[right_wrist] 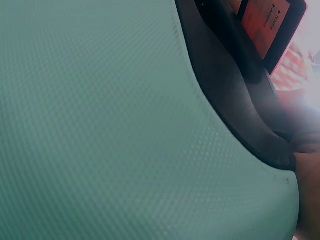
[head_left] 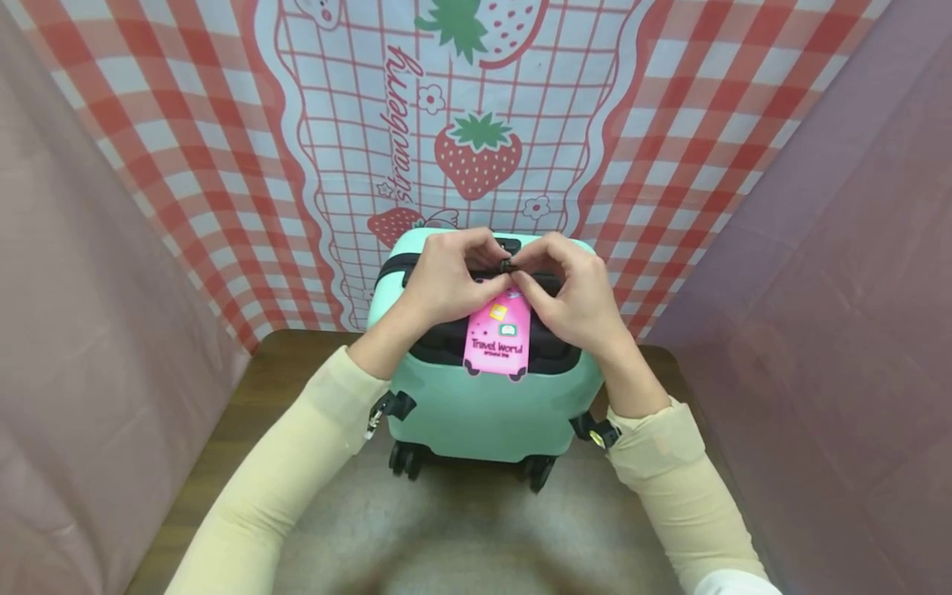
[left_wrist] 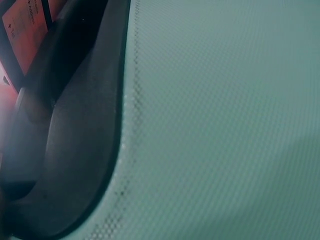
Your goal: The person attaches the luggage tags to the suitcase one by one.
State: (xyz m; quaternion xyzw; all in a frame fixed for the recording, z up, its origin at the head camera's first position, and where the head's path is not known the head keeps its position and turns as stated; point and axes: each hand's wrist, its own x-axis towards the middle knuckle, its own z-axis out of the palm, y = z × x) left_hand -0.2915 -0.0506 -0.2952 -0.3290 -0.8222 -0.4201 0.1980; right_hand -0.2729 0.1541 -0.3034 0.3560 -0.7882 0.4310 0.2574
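Pinching a small dark piece [head_left: 506, 266], left grip [head_left: 452, 277] and right grip [head_left: 583, 293] meet above the pink suitcase-shaped rubbery-looking tag [head_left: 497, 335] against the mint-green hard-shell suitcase [head_left: 483, 413]. Probably light and bendy, it suits an edge hold.

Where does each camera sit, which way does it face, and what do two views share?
Head: on the person's head, facing forward and down at the mint suitcase and pink luggage tag; left hand, right hand and pale yellow sleeves show.
Left wrist: on that wrist, facing the suitcase's textured shell close up, black handle at left; no hand shows clearly.
Right wrist: on that wrist, facing the shell too, handle upper right; blurred skin shows at the right edge.
Shared: both wrist views show shell, handle and printed tag card.
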